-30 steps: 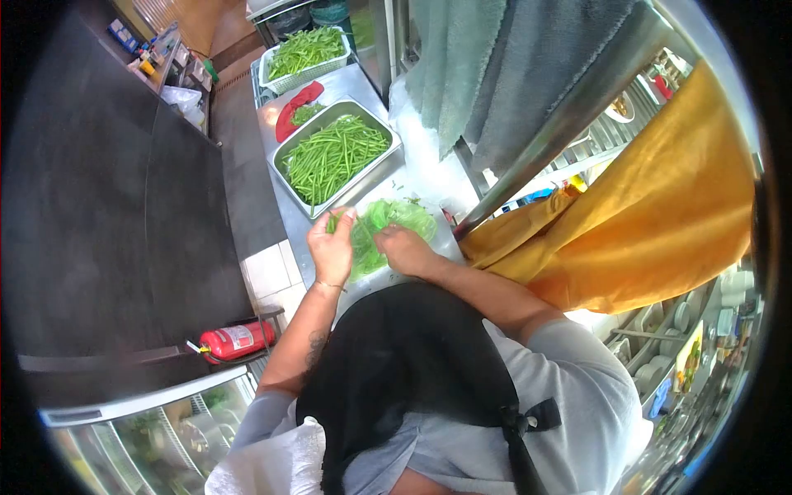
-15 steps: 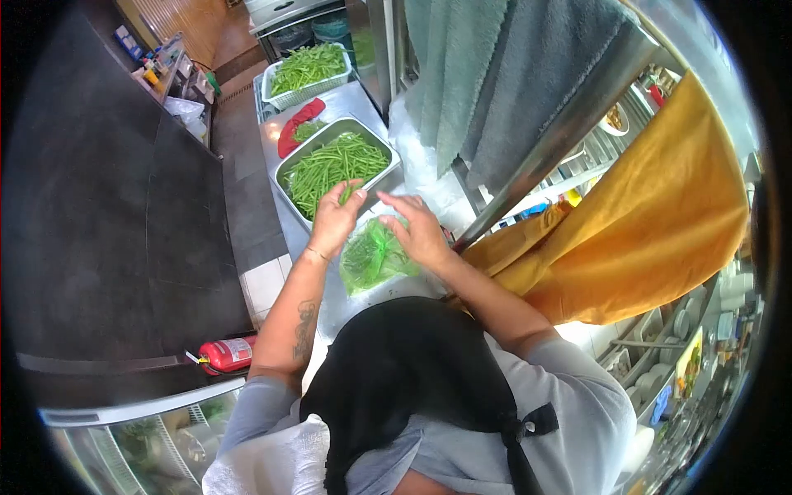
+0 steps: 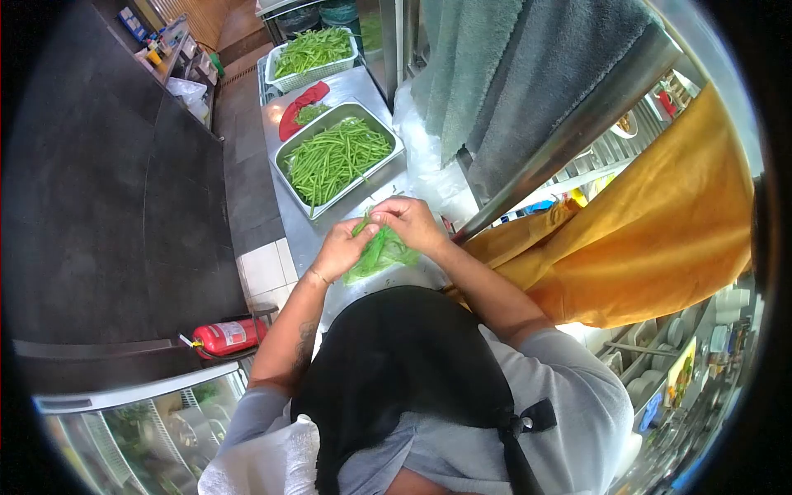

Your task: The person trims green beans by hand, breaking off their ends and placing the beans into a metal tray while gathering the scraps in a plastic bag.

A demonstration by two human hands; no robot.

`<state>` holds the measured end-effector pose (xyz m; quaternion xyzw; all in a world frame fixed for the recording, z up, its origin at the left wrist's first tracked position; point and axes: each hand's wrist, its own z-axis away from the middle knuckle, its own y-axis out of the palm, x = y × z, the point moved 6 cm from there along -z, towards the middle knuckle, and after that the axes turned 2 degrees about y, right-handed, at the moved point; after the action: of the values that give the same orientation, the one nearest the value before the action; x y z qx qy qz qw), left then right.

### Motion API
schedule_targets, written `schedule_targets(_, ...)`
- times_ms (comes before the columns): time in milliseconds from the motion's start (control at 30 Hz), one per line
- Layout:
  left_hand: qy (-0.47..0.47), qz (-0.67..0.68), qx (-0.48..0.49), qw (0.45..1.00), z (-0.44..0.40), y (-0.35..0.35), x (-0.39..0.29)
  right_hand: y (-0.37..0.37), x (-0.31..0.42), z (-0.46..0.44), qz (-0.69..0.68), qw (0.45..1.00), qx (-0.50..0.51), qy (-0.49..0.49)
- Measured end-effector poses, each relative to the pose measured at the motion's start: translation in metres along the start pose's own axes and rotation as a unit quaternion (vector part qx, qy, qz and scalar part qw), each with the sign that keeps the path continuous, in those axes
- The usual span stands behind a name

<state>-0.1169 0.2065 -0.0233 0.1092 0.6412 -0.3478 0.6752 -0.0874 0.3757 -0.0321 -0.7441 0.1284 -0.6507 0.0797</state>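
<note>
My left hand [image 3: 340, 249] is closed, with green beans [image 3: 360, 225] pinched between its thumb and fingers. My right hand [image 3: 412, 224] meets it from the right, fingertips closed around the beans' upper ends. Directly beneath both hands lies a thin green plastic bag [image 3: 384, 257], partly covered by them. Just beyond, a steel tray [image 3: 396, 153] holds a heap of long green beans [image 3: 338, 157].
Farther along the metal table [image 3: 289, 235], a red cloth [image 3: 295, 111] lies beside a small pile of green trimmings [image 3: 309, 114]. A white basket [image 3: 312, 79] of beans stands behind. Towels [image 3: 544, 74] and an orange cloth [image 3: 652, 239] hang on my right. A fire extinguisher [image 3: 231, 337] is at left.
My left hand has drawn back from the tray's edge with beans in it. My right hand, open before, has closed in against the left above the green bag.
</note>
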Motion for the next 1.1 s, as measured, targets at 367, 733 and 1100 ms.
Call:
schedule_targets(367, 0.161, -0.281, -0.12, 0.938, 0.028, 0.001, 0.018, 0.027, -0.032, 0.02, 0.01, 1.0, 0.0, 0.027)
schedule_targets(733, 0.032, 0.027, -0.195, 0.98, 0.049, -0.015, 0.052, 0.048, -0.058, -0.01, 0.0, 0.999, -0.015, 0.03)
schedule_targets(1100, -0.101, 0.073, -0.338, 0.933, 0.128, -0.029, 0.08, 0.035, -0.117, -0.094, 0.235, 0.958, -0.046, 0.16)
